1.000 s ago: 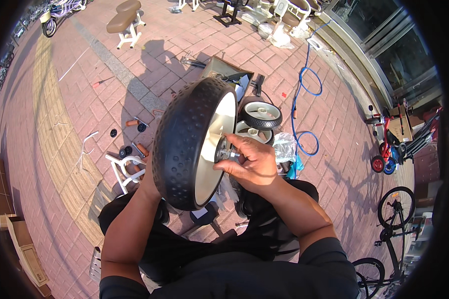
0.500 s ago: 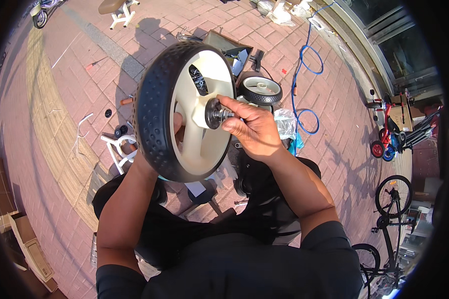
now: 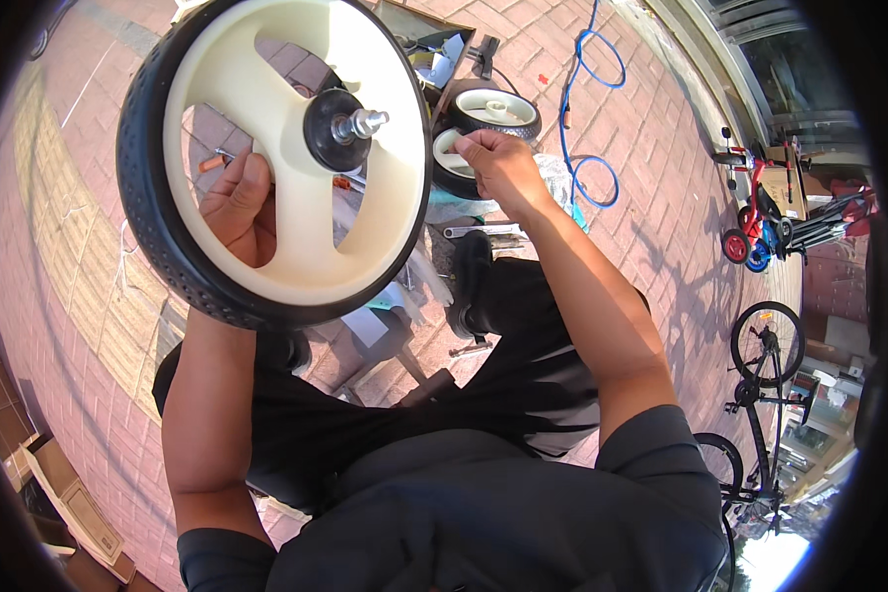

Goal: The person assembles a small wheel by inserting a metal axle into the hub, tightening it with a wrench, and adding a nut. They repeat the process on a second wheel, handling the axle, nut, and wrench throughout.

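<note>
A large wheel [image 3: 296, 212] with a cream spoked hub and a black studded tyre is held up at the upper left by my left hand [image 3: 239, 212]. The left fingers and thumb show through a gap between the spokes, on the wheel's far side. At its centre is a black round cap [image 3: 324, 130], from which a threaded axle [image 3: 360, 125] with a nut sticks out. My right hand [image 3: 503, 170] is closed, thumb and fingers at the rim of a smaller cream wheel [image 3: 447, 148]. A second small wheel [image 3: 508, 126] lies just beyond it.
Behind the large wheel is an open tool box [image 3: 442, 61]. A wrench [image 3: 483, 231] lies near my shoe [image 3: 472, 281]. A blue hose [image 3: 568, 109] loops over the brick paving on the right. A bicycle [image 3: 760, 395] and a red child's bike [image 3: 750, 212] stand at the right; cardboard boxes [image 3: 74, 498] sit lower left.
My right hand has left the large wheel's hub and moved to the small wheel beyond. The large wheel has come closer to view and turned its hub face more toward me.
</note>
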Available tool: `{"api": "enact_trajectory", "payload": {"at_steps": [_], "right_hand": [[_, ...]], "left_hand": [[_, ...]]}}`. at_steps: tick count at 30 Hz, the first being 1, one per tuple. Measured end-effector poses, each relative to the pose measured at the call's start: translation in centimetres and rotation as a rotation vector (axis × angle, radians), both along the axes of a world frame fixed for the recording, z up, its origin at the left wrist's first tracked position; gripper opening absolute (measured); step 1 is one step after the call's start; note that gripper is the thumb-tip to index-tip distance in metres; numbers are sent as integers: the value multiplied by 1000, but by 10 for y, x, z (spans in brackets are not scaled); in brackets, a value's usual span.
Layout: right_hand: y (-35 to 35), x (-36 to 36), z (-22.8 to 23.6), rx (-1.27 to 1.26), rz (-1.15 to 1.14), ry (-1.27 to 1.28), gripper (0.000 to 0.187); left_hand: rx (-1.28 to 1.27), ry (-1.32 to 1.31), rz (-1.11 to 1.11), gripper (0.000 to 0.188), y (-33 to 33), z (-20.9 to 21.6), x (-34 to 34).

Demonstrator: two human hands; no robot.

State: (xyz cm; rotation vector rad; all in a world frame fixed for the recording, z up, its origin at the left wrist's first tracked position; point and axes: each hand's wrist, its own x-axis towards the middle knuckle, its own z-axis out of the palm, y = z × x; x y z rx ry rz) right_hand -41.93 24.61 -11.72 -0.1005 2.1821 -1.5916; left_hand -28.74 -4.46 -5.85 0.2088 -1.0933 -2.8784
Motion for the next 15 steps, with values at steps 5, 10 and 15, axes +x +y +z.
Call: {"api": "enact_trajectory", "payload": {"at_steps": [5, 10, 15], "right_hand": [[51, 10, -192, 855, 495, 168, 35], [68, 90, -333, 983, 557, 306, 31], [27, 87, -364, 758, -19, 115, 27]], "left_hand": [[4, -80, 58, 34, -13, 1, 4], [26, -124, 103, 38, -23, 0, 11], [23, -137, 150, 42, -34, -8, 22]]}}
